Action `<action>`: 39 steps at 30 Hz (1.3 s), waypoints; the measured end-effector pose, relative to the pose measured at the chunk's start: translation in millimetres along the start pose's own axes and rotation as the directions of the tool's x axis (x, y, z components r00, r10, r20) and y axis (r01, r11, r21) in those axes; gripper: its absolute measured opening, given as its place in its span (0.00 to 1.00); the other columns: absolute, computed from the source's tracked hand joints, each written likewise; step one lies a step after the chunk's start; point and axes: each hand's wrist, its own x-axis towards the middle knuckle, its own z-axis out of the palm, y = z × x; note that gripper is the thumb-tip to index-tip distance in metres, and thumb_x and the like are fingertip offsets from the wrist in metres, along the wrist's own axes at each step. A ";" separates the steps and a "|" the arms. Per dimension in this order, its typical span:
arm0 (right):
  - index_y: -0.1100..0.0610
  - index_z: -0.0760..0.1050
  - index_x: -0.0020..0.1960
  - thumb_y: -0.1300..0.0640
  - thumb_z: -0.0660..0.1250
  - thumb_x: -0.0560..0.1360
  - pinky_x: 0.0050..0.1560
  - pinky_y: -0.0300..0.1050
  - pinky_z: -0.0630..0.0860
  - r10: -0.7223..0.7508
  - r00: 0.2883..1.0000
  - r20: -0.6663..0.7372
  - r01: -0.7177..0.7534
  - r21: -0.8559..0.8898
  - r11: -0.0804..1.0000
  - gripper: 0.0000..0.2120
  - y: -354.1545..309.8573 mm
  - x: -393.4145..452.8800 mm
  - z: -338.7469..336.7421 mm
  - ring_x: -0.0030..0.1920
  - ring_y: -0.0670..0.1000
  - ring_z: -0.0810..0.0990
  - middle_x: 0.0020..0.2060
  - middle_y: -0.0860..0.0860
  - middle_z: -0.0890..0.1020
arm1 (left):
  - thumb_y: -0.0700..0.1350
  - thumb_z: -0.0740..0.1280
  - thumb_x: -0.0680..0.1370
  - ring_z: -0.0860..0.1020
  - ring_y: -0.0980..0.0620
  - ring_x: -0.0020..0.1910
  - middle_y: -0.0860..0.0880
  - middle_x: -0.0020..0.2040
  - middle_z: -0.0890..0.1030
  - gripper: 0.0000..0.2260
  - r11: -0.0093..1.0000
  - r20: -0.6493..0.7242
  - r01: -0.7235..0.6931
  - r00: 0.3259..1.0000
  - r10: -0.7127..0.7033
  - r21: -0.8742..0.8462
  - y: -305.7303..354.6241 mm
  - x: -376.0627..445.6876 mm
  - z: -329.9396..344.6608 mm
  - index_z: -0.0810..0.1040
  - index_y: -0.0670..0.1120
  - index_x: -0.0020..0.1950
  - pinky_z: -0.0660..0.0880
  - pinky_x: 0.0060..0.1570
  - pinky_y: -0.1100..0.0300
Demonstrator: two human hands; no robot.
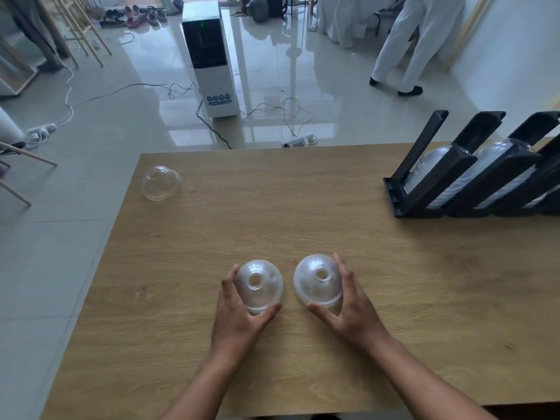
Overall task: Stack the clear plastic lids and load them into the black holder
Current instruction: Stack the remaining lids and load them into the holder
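On the wooden table (303, 213), the black holder (472, 183) stands at the far right, and at least two of its slots already contain lids. Three dome lids remain outside. The left hand (239, 316) holds the left lid (259, 284) between curled fingers and thumb, and the right hand (348, 310) holds the right lid (318, 281) the same way. I judge this is the stacking step: next, one lid must be nested on the other. A third lid (161, 183) lies tilted, well apart, near the far left corner.

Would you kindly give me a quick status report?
Left hand grips one lid stack, right hand another. Holder part-loaded. Stray lid far left.
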 end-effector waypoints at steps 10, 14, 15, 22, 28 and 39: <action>0.65 0.54 0.82 0.34 0.72 0.72 0.69 0.63 0.74 -0.049 0.997 -0.057 0.043 -0.105 0.994 0.53 4.9 0.2 10.9 0.77 0.59 0.69 0.78 0.58 0.66 | 0.70 0.70 0.69 0.73 0.47 0.63 0.47 0.66 0.73 0.39 0.981 -0.114 -0.025 0.992 0.048 0.190 0.8 103.1 -80.7 0.66 0.48 0.71 0.73 0.60 0.48; 0.64 0.58 0.80 0.32 0.70 0.71 0.67 0.62 0.75 -0.067 0.991 -0.118 0.050 -0.141 0.989 0.52 10.3 -0.7 16.1 0.72 0.60 0.74 0.75 0.58 0.71 | 0.61 0.77 0.69 0.66 0.38 0.69 0.43 0.71 0.68 0.39 0.828 -0.191 0.035 0.978 0.088 0.560 -5.9 222.9 -121.7 0.66 0.45 0.72 0.66 0.68 0.45; 0.64 0.59 0.80 0.32 0.70 0.70 0.66 0.63 0.76 -0.073 0.989 -0.131 0.053 -0.147 0.988 0.51 11.2 -0.9 16.9 0.71 0.59 0.74 0.75 0.58 0.71 | 0.61 0.77 0.68 0.65 0.38 0.71 0.44 0.74 0.65 0.41 0.804 -0.191 0.058 0.979 0.070 0.592 -7.7 244.6 -128.0 0.65 0.46 0.73 0.65 0.69 0.45; 0.62 0.62 0.80 0.26 0.66 0.70 0.64 0.63 0.76 -0.061 0.984 -0.165 0.035 -0.158 0.987 0.53 9.3 -1.6 17.0 0.67 0.57 0.76 0.72 0.57 0.74 | 0.59 0.80 0.65 0.61 0.39 0.76 0.46 0.78 0.62 0.47 0.753 -0.095 0.177 0.984 -0.151 0.634 -26.4 325.0 -152.8 0.60 0.51 0.77 0.61 0.71 0.45; 0.63 0.65 0.78 0.24 0.66 0.69 0.64 0.58 0.74 -0.062 0.982 -0.177 0.032 -0.165 0.986 0.53 9.3 0.0 16.1 0.65 0.62 0.79 0.71 0.58 0.76 | 0.61 0.78 0.68 0.72 0.37 0.66 0.45 0.68 0.72 0.39 0.719 -0.124 0.212 0.977 -0.174 0.662 -45.3 319.3 -163.7 0.65 0.50 0.72 0.70 0.60 0.41; 0.62 0.64 0.78 0.30 0.70 0.68 0.66 0.54 0.72 -0.061 0.984 -0.166 0.032 -0.172 0.984 0.51 9.5 0.0 16.7 0.68 0.58 0.76 0.71 0.56 0.75 | 0.67 0.81 0.60 0.78 0.58 0.50 0.56 0.60 0.76 0.39 0.980 -0.004 -0.098 0.995 0.100 0.174 31.3 152.1 -121.7 0.71 0.57 0.66 0.76 0.48 0.57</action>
